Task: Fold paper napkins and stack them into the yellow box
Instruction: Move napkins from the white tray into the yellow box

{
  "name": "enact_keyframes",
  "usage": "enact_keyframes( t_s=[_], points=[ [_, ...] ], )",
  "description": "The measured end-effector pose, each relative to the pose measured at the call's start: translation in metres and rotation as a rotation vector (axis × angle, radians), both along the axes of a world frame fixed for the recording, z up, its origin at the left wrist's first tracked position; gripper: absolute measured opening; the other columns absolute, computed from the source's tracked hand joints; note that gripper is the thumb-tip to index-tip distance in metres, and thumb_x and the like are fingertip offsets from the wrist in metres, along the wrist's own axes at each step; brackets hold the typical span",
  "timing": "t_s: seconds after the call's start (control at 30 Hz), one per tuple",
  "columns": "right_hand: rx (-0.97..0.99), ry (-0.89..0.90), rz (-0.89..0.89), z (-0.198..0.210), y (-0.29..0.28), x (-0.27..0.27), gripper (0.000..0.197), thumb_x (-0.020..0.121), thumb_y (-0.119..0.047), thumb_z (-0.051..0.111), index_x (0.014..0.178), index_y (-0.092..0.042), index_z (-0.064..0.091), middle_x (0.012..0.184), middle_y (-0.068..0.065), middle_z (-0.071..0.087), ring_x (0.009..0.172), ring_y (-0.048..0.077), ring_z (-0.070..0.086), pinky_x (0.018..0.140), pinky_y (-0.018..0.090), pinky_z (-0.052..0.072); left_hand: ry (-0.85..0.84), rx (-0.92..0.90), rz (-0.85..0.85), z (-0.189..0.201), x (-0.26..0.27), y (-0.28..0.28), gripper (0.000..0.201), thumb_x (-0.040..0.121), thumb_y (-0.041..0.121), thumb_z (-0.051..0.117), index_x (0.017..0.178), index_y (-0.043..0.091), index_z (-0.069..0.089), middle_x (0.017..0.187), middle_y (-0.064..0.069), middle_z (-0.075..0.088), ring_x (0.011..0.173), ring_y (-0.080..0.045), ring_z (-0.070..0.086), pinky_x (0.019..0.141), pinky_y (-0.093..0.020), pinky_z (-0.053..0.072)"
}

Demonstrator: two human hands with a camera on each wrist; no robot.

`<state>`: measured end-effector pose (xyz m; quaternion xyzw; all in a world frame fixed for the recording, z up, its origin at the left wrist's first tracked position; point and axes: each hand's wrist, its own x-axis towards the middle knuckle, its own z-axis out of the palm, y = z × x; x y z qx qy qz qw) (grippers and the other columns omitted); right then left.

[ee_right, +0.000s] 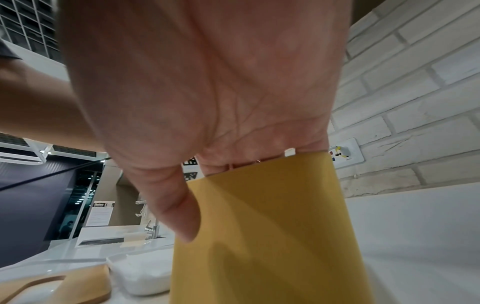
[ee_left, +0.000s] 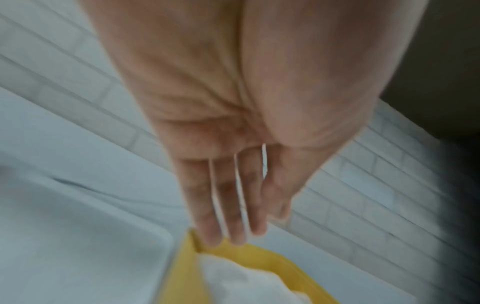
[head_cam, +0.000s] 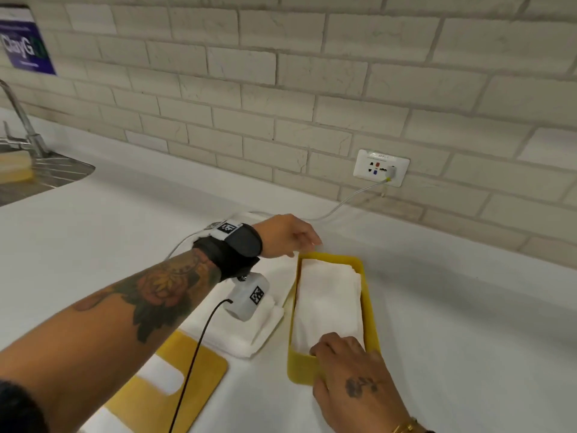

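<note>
The yellow box [head_cam: 372,310] lies lengthwise on the white counter with a pile of folded white napkins [head_cam: 327,295] inside. My left hand [head_cam: 290,235] reaches to the box's far left corner. Its straight fingers [ee_left: 228,205] touch the rim [ee_left: 272,257] there and hold nothing. Napkins [ee_left: 233,283] show just below them. My right hand [head_cam: 352,370] is at the near end. Its fingers hook over the near wall onto the napkins, and the thumb [ee_right: 179,216] lies against the outside of the wall [ee_right: 272,226].
A stack of unfolded napkins [head_cam: 249,332] lies left of the box, partly under my left wrist camera. A yellow board [head_cam: 175,379] with a cut-out handle sits nearer left. A sink [head_cam: 31,179] is at far left. A cable runs from the wall socket [head_cam: 381,167].
</note>
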<state>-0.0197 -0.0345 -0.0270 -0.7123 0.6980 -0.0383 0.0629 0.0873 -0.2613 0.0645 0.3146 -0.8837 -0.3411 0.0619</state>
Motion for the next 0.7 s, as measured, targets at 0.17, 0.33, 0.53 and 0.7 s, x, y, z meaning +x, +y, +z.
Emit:
enact_keyframes(
  t_s=[0.17, 0.33, 0.53, 0.7],
  points=[
    [-0.113, 0.058, -0.025, -0.017, -0.002, 0.004, 0.044, 0.034, -0.035, 0.091, 0.071, -0.037, 0.067, 0.075, -0.019, 0.062, 0.06, 0.006, 0.063, 0.053, 0.022, 0.026, -0.478, -0.237, -0.008, -0.037, 0.065, -0.019, 0.045, 0.097, 0.002, 0.053, 0.136, 0.021, 0.063, 0.138, -0.001, 0.062, 0.126, -0.018, 0.057, 0.11, -0.027, 0.04],
    [-0.175, 0.036, -0.043, -0.021, -0.002, 0.006, 0.049, 0.034, -0.032, 0.092, 0.074, -0.038, 0.065, 0.077, -0.02, 0.06, 0.062, 0.006, 0.062, 0.055, 0.022, 0.028, -0.703, -0.2, -0.099, -0.079, 0.084, -0.011, 0.073, 0.093, 0.009, 0.067, 0.156, 0.025, 0.035, 0.159, 0.001, 0.037, 0.146, -0.022, 0.035, 0.118, -0.031, 0.026],
    [-0.242, 0.043, -0.044, -0.028, -0.004, 0.006, 0.048, 0.036, -0.029, 0.093, 0.074, -0.035, 0.066, 0.076, -0.018, 0.061, 0.061, 0.008, 0.063, 0.055, 0.024, 0.029, -0.786, -0.299, -0.115, -0.081, 0.072, -0.013, 0.08, 0.085, 0.02, 0.078, 0.153, 0.027, 0.037, 0.147, -0.003, 0.042, 0.136, -0.026, 0.042, 0.112, -0.042, 0.038],
    [-0.251, 0.043, -0.054, -0.032, -0.004, 0.006, 0.047, 0.037, -0.036, 0.092, 0.076, -0.037, 0.066, 0.079, -0.019, 0.062, 0.064, 0.008, 0.065, 0.058, 0.024, 0.03, -0.798, -0.354, -0.114, -0.079, 0.07, -0.015, 0.071, 0.086, 0.026, 0.078, 0.148, 0.026, 0.044, 0.143, -0.001, 0.044, 0.134, -0.023, 0.04, 0.11, -0.039, 0.037]
  ],
)
